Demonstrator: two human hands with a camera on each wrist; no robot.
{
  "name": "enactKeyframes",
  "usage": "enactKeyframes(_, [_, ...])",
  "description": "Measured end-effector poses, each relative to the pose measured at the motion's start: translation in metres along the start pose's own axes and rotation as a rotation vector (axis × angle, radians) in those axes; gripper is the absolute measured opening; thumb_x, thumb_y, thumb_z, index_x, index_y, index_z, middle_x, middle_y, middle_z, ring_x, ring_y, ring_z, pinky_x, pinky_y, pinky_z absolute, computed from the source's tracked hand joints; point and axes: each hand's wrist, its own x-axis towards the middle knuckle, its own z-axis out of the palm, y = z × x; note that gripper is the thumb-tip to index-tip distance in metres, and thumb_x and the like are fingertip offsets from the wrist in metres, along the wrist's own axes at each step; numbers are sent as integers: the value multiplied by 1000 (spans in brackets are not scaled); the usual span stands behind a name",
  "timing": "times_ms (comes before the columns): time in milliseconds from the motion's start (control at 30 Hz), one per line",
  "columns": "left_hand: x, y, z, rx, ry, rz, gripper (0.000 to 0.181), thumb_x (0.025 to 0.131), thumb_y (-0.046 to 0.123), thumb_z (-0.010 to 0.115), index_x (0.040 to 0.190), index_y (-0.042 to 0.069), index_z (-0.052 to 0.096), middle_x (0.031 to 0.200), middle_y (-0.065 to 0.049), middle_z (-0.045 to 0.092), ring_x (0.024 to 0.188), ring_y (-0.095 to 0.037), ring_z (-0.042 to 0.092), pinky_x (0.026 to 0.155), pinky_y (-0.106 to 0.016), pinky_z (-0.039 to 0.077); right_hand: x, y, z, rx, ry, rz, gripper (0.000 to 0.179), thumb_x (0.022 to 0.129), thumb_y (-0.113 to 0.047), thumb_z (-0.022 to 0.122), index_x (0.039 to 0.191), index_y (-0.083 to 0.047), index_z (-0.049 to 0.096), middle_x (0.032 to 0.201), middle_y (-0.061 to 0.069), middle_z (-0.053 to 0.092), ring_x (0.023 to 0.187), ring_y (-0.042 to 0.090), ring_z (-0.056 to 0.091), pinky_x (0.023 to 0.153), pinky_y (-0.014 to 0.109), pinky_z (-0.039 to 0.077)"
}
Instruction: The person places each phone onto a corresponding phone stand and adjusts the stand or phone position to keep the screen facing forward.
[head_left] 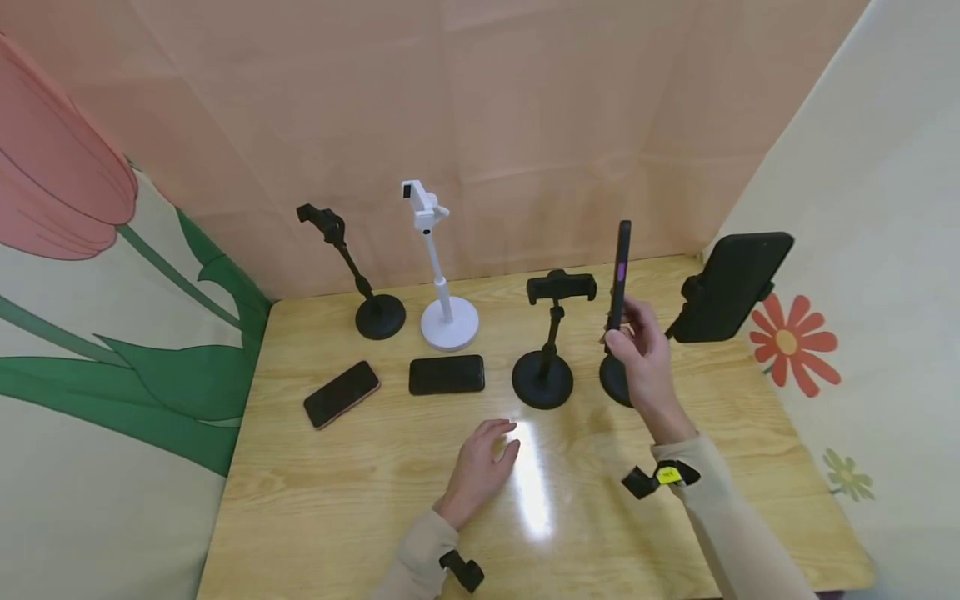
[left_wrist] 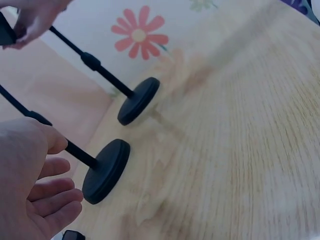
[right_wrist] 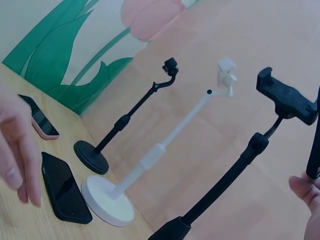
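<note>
My right hand (head_left: 647,358) pinches a dark phone (head_left: 621,271) near its lower end, thumb and fingers on opposite sides. Held upright and seen edge-on, the phone shows a purple patch on its side. Just left of it is a black phone stand (head_left: 561,287) with a bare clamp. To its right, a black phone (head_left: 735,287) sits in a tilted clamp; the round base (head_left: 615,383) below is partly hidden by my hand. Low over the table's middle, my left hand (head_left: 480,471) has relaxed, slightly bent fingers and holds nothing.
At the back left stand another black phone stand (head_left: 380,317) and a white phone stand (head_left: 450,325), both with bare clamps. In front of them a pink-edged phone (head_left: 342,395) and a black phone (head_left: 447,375) lie on the wooden table (head_left: 300,517). A pink curtain hangs behind.
</note>
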Motion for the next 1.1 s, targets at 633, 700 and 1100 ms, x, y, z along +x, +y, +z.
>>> enactKeyframes(633, [8, 10, -27, -144, -7, -41, 37, 110, 30, 50, 126, 4, 71, 131, -9, 69, 123, -26, 65, 107, -44, 51, -28, -2, -1, -162, -72, -251, 80, 68, 16, 77, 142, 18, 46, 125, 12, 47, 113, 24, 43, 93, 26, 45])
enactKeyframes(700, [7, 9, -29, -165, -12, -29, 38, 111, 28, 47, 125, 3, 72, 130, -9, 69, 124, -26, 64, 108, -44, 50, -31, -2, 1, -201, -75, -273, 84, 67, 11, 83, 141, 19, 46, 124, 9, 47, 112, 23, 43, 92, 25, 45])
enactKeyframes(1100, [2, 8, -39, -182, -31, -20, 42, 114, 24, 37, 127, 2, 70, 127, -7, 70, 112, -23, 68, 97, -41, 56, -51, 12, 16, -569, -98, -546, 101, 78, -59, 84, 129, 22, 54, 108, 37, 45, 113, 12, 49, 98, 18, 44])
